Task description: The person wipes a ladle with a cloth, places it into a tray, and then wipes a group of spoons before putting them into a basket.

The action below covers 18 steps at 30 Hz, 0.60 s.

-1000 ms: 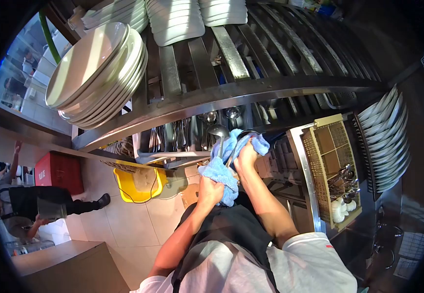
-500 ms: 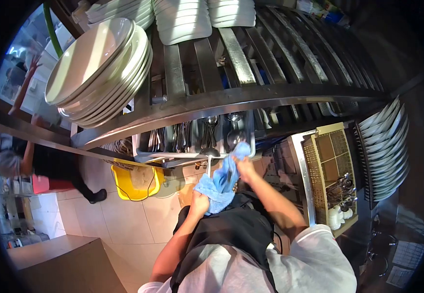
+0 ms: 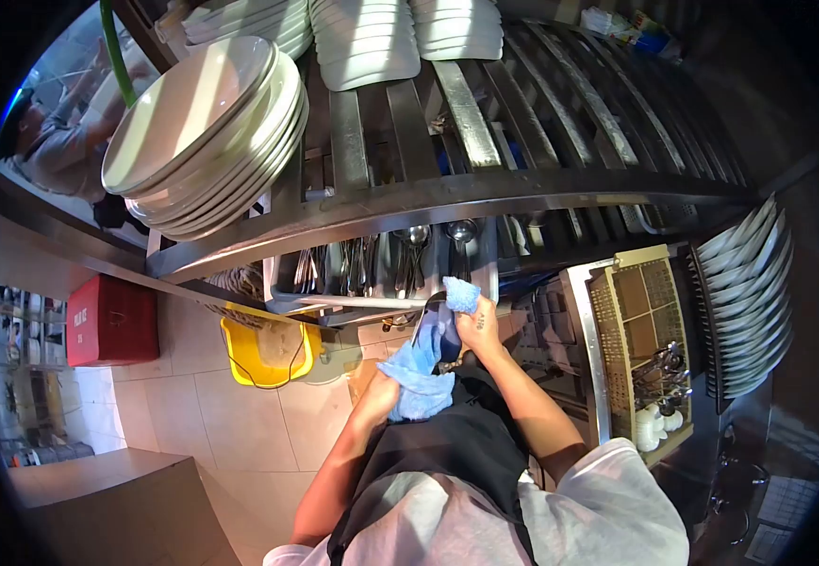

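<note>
A blue cloth is stretched and bunched between my two hands in front of the dark apron. My left hand is closed around its lower end. My right hand grips the upper end, with a fold standing above the fingers. Whether any cutlery is inside the cloth is hidden. Just beyond my right hand is a light grey cutlery tray, partly under the rack. Its compartments hold several spoons and other slim metal cutlery.
A slatted metal rack holds stacked oval plates and white dishes. Right are a beige cutlery basket and a row of plates. A yellow bucket and red box are left, with another person beyond.
My right hand has come down slightly, and the spoon bowls beside the cloth no longer show. The view has shifted slightly. The other person has changed position, uncovering the red box.
</note>
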Available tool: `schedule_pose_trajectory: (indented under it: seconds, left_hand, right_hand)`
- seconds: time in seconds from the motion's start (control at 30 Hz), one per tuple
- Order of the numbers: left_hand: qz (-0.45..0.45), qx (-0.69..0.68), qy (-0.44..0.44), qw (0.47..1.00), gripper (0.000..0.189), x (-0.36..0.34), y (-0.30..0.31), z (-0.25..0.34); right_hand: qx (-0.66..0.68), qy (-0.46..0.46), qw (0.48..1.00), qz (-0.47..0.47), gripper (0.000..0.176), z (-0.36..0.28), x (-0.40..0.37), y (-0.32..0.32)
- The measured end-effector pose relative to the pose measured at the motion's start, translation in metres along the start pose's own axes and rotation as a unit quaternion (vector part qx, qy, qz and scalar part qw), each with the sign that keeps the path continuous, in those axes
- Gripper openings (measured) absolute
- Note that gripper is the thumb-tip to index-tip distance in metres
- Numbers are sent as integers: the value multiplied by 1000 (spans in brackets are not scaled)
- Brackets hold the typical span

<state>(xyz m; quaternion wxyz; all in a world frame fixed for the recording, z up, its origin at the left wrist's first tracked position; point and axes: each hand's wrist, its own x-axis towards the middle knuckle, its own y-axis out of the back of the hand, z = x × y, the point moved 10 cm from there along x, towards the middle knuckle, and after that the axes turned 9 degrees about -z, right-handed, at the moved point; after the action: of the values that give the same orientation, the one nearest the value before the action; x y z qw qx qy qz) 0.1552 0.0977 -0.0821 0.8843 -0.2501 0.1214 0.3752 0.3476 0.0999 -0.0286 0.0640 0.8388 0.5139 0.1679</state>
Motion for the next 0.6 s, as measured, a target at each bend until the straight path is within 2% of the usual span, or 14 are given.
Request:
schedule_pose_trajectory:
  seconds: [0.03, 0.07, 0.1, 0.13, 0.17, 0.23, 0.27, 0.3, 0.37, 0.43, 0.5, 0.53, 0.57, 0.6]
  left_hand:
    - [-3, 2, 1, 1000, 33, -4, -3, 12]
    - [23, 247, -44, 968, 29, -10, -1, 41]
    - [50, 476, -88, 873, 26, -17, -4, 63]
    - [109, 559, -49, 821, 17, -12, 13, 53]
    - [109, 560, -49, 820, 17, -14, 18, 50]
    - [37, 675, -57, 735, 17, -20, -12, 76]
    - [25, 694, -84, 714, 16, -21, -22, 86]
    - [18, 696, -88, 713, 16, -16, -28, 91]
    - [3, 708, -145, 691, 16, -11, -50, 105]
    - [11, 706, -112, 699, 17, 2, -53, 113]
    - [89, 639, -72, 760, 18, 11, -29, 116]
    - [53, 558, -108, 821, 22, 21, -23, 108]
    - [56, 555, -111, 822, 22, 26, -18, 96]
    - [56, 445, -102, 888, 24, 29, -17, 90]
  right_hand:
    - [-1, -1, 1000, 4, 38, -8, -2, 6]
    - [-73, -23, 997, -17, 37, -13, -5, 7]
    - [-143, -43, 988, -38, 36, -13, -6, 7]
    - [-107, 21, 992, -63, 41, -24, -2, 3]
    - [-133, 73, 983, -107, 43, -31, 3, -4]
    - [-190, 99, 944, -251, 41, -43, 8, -23]
    - [-266, 84, 910, -307, 36, -46, 8, -30]
    - [-358, 121, 877, -298, 23, -46, 11, -33]
    - [-443, 165, 806, -355, 19, -35, 12, -52]
    - [-438, 225, 805, -332, 17, -40, 18, -47]
    - [-290, 272, 887, -234, 26, -50, 39, -22]
    - [-240, 251, 926, -146, 37, -61, 48, 0]
    - [-217, 218, 946, -101, 40, -66, 52, 10]
    - [-199, 185, 962, -27, 34, -61, 53, 22]
